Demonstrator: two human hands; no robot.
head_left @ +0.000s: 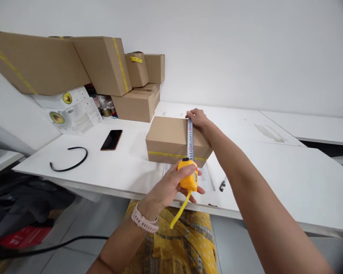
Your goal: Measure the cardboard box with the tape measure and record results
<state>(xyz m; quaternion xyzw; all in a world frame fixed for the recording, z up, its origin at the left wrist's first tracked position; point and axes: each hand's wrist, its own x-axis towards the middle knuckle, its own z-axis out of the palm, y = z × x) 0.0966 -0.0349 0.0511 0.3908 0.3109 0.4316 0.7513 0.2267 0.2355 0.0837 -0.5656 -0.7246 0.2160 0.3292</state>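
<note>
The small box (171, 139) is matt brown cardboard with a yellow tape band. The tape measure (188, 179) has a glossy yellow plastic case (its blade looks white-coated). The table (274, 171) is smooth matt white.

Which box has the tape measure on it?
The small cardboard box alone mid-table; the tape blade crosses its top. The other boxes are stacked by the wall, untouched.

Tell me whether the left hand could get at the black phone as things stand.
Probably not at once: the left hand is gripping the yellow tape measure. The bare table between it and the phone leaves the way open.
</note>
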